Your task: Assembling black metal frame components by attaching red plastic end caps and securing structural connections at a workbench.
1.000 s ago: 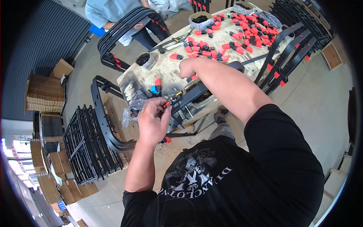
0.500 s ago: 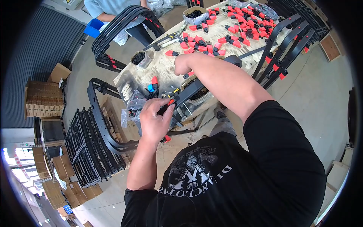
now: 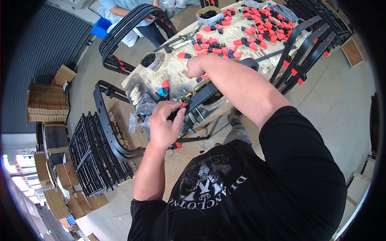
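My left hand (image 3: 165, 122) is closed at the near left end of a long black bar (image 3: 206, 93), thumb on one side and fingers on the other. Between them a small red piece (image 3: 183, 105) shows at the bar's end. My right hand (image 3: 196, 67) reaches across to the far side of the bar, bent down at the wrist. Its fingers are hidden, so what it touches cannot be made out. An open box of small dark parts (image 3: 212, 99) lies partly beneath the bar. Beside my left hand are a clear plastic bag (image 3: 144, 107) and a red-and-black piece (image 3: 165, 84).
Red-and-black end pieces (image 3: 265, 28) are heaped across the wooden table (image 3: 177, 74). Two tubs of black parts (image 3: 148, 61) (image 3: 209, 15) stand on it. Curved black frames (image 3: 114, 44) lean around the edges. Across the table stands another person (image 3: 148, 32). Stacked black racks (image 3: 98, 156) are at left.
Both my hands keep nearly the same places on and over the bar. The view shifts slightly, and the person across the table has moved a hand toward the curved frames.
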Motion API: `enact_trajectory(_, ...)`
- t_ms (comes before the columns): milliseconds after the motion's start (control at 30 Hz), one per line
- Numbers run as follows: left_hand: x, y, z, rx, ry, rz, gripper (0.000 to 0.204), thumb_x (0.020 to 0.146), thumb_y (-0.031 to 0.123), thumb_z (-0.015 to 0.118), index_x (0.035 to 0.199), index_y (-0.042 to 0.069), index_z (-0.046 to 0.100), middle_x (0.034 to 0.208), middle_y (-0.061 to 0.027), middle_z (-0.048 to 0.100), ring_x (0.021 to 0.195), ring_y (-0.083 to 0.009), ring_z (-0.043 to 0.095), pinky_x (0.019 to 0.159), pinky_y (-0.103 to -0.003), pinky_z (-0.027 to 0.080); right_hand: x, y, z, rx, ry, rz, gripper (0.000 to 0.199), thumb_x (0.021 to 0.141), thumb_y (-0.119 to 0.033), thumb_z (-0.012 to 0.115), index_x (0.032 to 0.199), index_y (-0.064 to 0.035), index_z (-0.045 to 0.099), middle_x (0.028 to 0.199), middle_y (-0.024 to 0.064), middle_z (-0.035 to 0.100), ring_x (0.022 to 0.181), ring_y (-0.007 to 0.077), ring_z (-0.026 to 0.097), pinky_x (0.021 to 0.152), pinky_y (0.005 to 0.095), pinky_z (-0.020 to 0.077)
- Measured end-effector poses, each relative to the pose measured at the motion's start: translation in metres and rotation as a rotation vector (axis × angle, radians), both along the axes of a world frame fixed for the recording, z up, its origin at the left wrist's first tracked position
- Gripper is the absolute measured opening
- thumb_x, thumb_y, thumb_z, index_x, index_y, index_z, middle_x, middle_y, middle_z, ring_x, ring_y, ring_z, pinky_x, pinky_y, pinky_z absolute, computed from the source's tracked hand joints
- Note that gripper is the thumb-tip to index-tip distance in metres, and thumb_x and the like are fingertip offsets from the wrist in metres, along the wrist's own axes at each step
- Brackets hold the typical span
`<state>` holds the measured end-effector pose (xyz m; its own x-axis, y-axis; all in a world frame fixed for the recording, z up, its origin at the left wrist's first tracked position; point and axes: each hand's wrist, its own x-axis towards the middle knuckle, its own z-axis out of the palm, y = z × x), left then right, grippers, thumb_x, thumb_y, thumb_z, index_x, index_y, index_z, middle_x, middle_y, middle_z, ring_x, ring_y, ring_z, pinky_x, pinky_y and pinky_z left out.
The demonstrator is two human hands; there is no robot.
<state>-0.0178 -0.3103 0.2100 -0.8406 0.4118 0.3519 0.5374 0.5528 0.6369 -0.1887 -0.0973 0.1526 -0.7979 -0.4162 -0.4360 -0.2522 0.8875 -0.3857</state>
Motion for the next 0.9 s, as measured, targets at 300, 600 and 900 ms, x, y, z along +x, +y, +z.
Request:
enact_trajectory(300,-0.003,-0.007,0.008,-0.092,0.121,-0.059,0.024,0.087,0.002,0.063,0.111,0.003,0.067,0.079,-0.01,0.053,0.073,-0.024,0.054,0.067,-0.035,0.047,-0.001,-0.001,0.003,0.044,-0.045,-0.026,0.038,0.083,-0.03,0.066,0.109,-0.0039,0.077,0.116,0.0186,0.072,0.106,0.0299,0.069,0.09,0.0426,0.0532)
enact_trajectory(600,0.006,0.001,0.019,-0.076,-0.202,0.067,0.032,0.081,0.006,0.077,0.111,0.002,0.067,0.082,-0.0096,0.057,0.066,-0.0204,0.056,0.064,-0.034,0.051,-0.004,0.001,-0.006,-0.021,-0.043,-0.059,0.042,0.085,-0.033,0.068,0.107,0.002,0.075,0.11,0.0221,0.072,0.099,0.033,0.07,0.087,0.0431,0.0538)
enact_trajectory(900,0.0,0.01,0.018,-0.304,0.069,-0.003,0.021,0.086,0.014,0.075,0.102,0.001,0.069,0.096,-0.0154,0.068,0.088,-0.037,0.066,0.077,-0.043,0.054,-0.003,-0.001,-0.008,-0.037,-0.045,-0.079,0.042,0.086,-0.035,0.068,0.105,0.0015,0.076,0.104,0.0212,0.074,0.094,0.0322,0.071,0.083,0.0429,0.0546)
